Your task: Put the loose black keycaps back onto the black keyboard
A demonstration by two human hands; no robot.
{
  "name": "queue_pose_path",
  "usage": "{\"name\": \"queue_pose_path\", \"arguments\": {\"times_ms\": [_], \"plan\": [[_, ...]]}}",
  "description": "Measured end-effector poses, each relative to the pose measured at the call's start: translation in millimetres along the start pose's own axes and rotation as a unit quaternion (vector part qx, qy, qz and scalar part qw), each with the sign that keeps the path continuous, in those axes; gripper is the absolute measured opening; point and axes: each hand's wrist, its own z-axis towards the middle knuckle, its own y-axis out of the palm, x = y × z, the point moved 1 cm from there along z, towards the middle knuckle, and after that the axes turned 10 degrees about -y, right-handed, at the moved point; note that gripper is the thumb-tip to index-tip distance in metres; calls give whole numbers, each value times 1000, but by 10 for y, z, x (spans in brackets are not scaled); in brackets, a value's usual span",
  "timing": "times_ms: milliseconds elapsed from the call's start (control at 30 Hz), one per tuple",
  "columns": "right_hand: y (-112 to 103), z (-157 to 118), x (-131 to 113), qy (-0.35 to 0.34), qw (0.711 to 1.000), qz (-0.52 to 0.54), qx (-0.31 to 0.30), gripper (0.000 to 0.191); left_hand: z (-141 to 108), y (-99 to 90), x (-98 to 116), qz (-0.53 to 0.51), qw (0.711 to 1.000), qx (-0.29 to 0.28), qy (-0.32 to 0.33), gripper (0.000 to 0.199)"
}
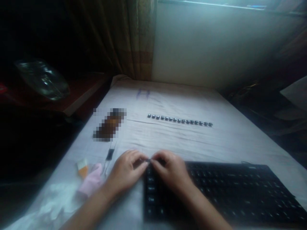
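A black keyboard [230, 188] lies on the cloth, its left part partly covered by my right arm. At its top left corner my left hand [128, 169] and my right hand [171, 167] meet, fingertips almost touching. Both hands are closed in a pinch around a small dark keycap [149, 160], mostly hidden by the fingers. Beyond the hands, several loose black keycaps [179, 120] form a long, slightly slanting row.
Left of my hands are a dark-handled metal tool [110, 154], an orange brush [82, 169], a pink cloth-like item [92, 180] and clear plastic [50, 204]. A blurred-out brown object [109, 126] lies farther back. A plastic-wrapped thing [43, 80] rests on a reddish side surface.
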Motion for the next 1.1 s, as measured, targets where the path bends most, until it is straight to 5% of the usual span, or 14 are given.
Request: {"name": "queue_pose_path", "arguments": {"times_ms": [367,567,767,1100], "plan": [[-105,33,-9,9,997,55,-47,16,14,-8,-17,7,1000,2,11,12],[-467,35,235,38,996,-8,-79,20,27,-17,-16,14,1000,10,22,13],[-768,11,489,42,982,20,-183,19,28,-20,-26,20,999,19,39,14],[-710,24,382,94,975,-33,-196,23,19,23,-111,26,996,70,51,18]]}}
